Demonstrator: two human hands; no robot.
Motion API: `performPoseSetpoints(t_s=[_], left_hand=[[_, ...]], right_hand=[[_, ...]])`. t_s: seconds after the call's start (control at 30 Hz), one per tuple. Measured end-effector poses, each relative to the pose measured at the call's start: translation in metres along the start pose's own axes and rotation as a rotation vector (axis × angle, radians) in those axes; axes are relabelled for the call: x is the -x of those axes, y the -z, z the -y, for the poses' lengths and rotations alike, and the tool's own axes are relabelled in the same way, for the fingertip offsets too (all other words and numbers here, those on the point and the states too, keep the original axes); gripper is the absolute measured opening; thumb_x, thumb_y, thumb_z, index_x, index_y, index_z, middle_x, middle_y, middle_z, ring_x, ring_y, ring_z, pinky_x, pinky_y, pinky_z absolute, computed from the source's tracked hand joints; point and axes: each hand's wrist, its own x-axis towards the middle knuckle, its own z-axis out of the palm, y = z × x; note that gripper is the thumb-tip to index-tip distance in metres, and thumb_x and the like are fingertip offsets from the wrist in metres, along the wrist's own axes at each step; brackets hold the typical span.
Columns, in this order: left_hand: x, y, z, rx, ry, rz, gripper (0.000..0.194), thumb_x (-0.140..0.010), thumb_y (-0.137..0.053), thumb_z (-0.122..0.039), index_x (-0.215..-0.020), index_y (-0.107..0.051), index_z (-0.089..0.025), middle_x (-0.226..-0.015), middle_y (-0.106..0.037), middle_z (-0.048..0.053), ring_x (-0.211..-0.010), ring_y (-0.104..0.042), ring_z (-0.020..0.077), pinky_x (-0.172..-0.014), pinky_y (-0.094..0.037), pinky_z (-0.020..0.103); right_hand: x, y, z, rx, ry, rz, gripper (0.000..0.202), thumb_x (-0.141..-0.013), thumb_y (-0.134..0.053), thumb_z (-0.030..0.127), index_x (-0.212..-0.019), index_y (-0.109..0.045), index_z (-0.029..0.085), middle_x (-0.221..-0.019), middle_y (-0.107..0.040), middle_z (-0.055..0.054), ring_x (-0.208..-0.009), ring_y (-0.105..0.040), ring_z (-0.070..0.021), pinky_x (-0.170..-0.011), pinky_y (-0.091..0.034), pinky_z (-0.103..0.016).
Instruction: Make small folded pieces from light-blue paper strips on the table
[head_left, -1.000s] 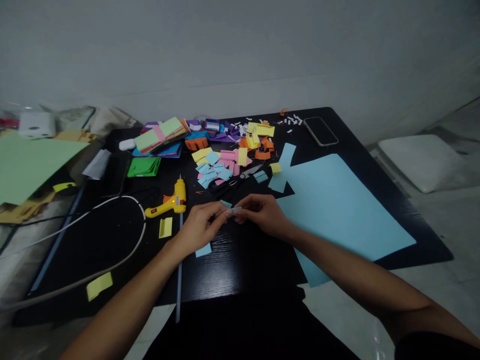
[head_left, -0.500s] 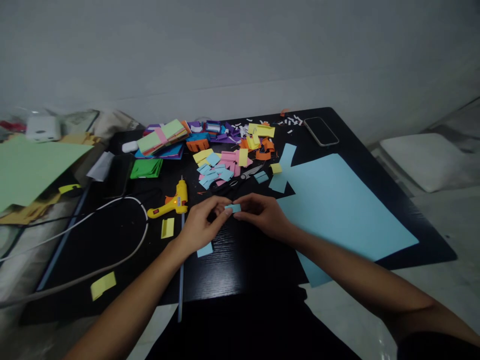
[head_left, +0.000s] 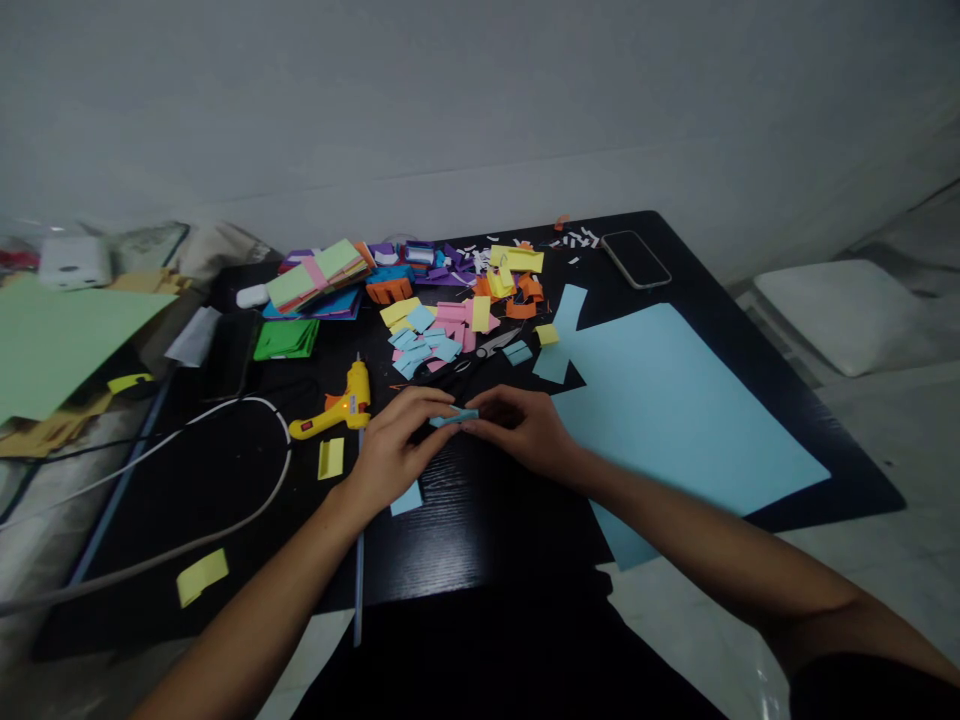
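The left hand (head_left: 391,448) pinches one end of a small folded light-blue paper piece (head_left: 457,416) between thumb and fingers, and the right hand (head_left: 529,428) grips the other end the same way, so the piece spans the gap between the two sets of fingertips over the front middle of the black table (head_left: 465,545). Taking that piece as the clock's centre, with the wall at 12, a loose light-blue paper rectangle (head_left: 407,498) lies at 7, just beside the left hand. At 9, near the same hand, is a yellow hot glue gun (head_left: 351,402), its nozzle toward the wall; a thin stick (head_left: 358,600) runs from behind it past the left wrist and over the near edge. A yellow folded paper piece (head_left: 331,458) sits between 8 and 9.

Scissors (head_left: 495,343) lie at 12 with their blades toward 1. At 11, touching pink pieces (head_left: 450,312), are scattered light-blue pieces (head_left: 427,350). A single creased blue piece (head_left: 517,352) rests at 2, and a large light-blue sheet (head_left: 690,410) spreads at 3, partly beneath the right forearm.

Farther out, a green paper bundle (head_left: 286,340) and a pink-banded stack of coloured papers (head_left: 322,275) lie toward 10, and a smartphone (head_left: 636,260) lies at 2, near the far right corner.
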Motion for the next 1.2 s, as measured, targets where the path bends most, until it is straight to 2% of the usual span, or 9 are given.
performPoseSetpoints(t_s=[0.1, 0.2, 0.3, 0.4, 0.6, 0.73, 0.93, 1.1, 1.2], left_hand=[[0.003, -0.001, 0.001, 0.028, 0.085, 0.019, 0.01, -0.096, -0.07, -0.021, -0.105, -0.072, -0.02, -0.099, -0.076, 0.006, -0.092, -0.072, 0.0181, -0.084, -0.057, 0.031], [0.005, -0.004, 0.003, 0.109, 0.234, 0.039, 0.012, -0.094, -0.072, -0.027, -0.103, -0.071, -0.02, -0.091, -0.074, 0.002, -0.081, -0.069, 0.0154, -0.076, -0.055, 0.027], [0.005, -0.008, 0.003, 0.235, 0.394, 0.047, 0.016, -0.092, -0.074, -0.033, -0.1, -0.071, -0.019, -0.082, -0.072, 0.0, -0.073, -0.066, 0.0136, -0.069, -0.053, 0.024], [0.002, -0.009, 0.002, 0.341, 0.492, 0.065, 0.019, -0.089, -0.076, -0.036, -0.093, -0.072, -0.018, -0.072, -0.069, -0.001, -0.065, -0.063, 0.0121, -0.063, -0.05, 0.023], [-0.005, -0.006, -0.002, 0.52, 0.58, 0.14, 0.022, -0.089, -0.075, -0.038, -0.086, -0.073, -0.016, -0.074, -0.074, 0.003, -0.065, -0.066, 0.0135, -0.064, -0.055, 0.026], [-0.008, -0.003, -0.005, 0.577, 0.626, 0.16, 0.026, -0.089, -0.074, -0.04, -0.082, -0.074, -0.016, -0.075, -0.074, 0.005, -0.063, -0.066, 0.014, -0.063, -0.057, 0.027], [-0.008, -0.002, -0.006, 0.636, 0.687, 0.138, 0.023, -0.086, -0.077, -0.038, -0.08, -0.077, -0.016, -0.074, -0.074, 0.005, -0.064, -0.067, 0.014, -0.064, -0.058, 0.027], [-0.006, -0.004, -0.003, 0.792, 0.792, 0.142, 0.019, -0.083, -0.079, -0.034, -0.079, -0.078, -0.016, -0.076, -0.074, 0.006, -0.067, -0.068, 0.014, -0.064, -0.059, 0.026], [-0.006, -0.004, -0.003, 0.768, 0.781, 0.13, 0.021, -0.085, -0.078, -0.035, -0.08, -0.079, -0.015, -0.078, -0.074, 0.006, -0.067, -0.068, 0.0139, -0.065, -0.06, 0.026]], right_hand=[[0.0, -0.001, 0.001, 0.09, 0.042, -0.013, 0.028, -0.084, -0.082, 0.047, -0.088, -0.077, 0.02, -0.08, -0.075, -0.003, -0.07, -0.066, -0.0161, -0.067, -0.052, -0.028], [0.001, -0.001, 0.003, 0.091, 0.062, -0.005, 0.029, -0.085, -0.081, 0.048, -0.089, -0.077, 0.02, -0.082, -0.076, -0.003, -0.072, -0.067, -0.0169, -0.069, -0.051, -0.028], [0.001, 0.0, 0.002, 0.029, 0.011, 0.021, 0.027, -0.088, -0.078, 0.046, -0.094, -0.078, 0.019, -0.087, -0.078, -0.004, -0.078, -0.069, -0.0185, -0.072, -0.053, -0.03], [0.0, 0.0, 0.0, -0.069, -0.065, 0.045, 0.025, -0.086, -0.079, 0.044, -0.089, -0.076, 0.019, -0.08, -0.076, -0.002, -0.072, -0.07, -0.0176, -0.071, -0.054, -0.03], [-0.004, 0.0, 0.0, -0.254, -0.146, 0.073, 0.03, -0.078, -0.085, 0.048, -0.083, -0.075, 0.02, -0.074, -0.075, -0.001, -0.068, -0.07, -0.0171, -0.072, -0.059, -0.033], [-0.005, -0.001, 0.0, -0.329, -0.166, 0.078, 0.029, -0.074, -0.088, 0.046, -0.08, -0.077, 0.02, -0.072, -0.075, 0.0, -0.066, -0.07, -0.0157, -0.072, -0.06, -0.032], [-0.005, -0.001, -0.002, -0.302, -0.186, 0.065, 0.03, -0.072, -0.09, 0.046, -0.079, -0.078, 0.019, -0.07, -0.076, -0.001, -0.063, -0.07, -0.0151, -0.07, -0.06, -0.031], [-0.002, 0.001, -0.004, -0.244, -0.142, 0.032, 0.025, -0.072, -0.091, 0.042, -0.082, -0.08, 0.021, -0.072, -0.078, 0.0, -0.065, -0.072, -0.0162, -0.071, -0.06, -0.031], [-0.002, 0.001, -0.005, -0.188, -0.123, 0.017, 0.023, -0.074, -0.09, 0.042, -0.084, -0.081, 0.023, -0.074, -0.079, -0.001, -0.068, -0.074, -0.018, -0.071, -0.06, -0.031]])
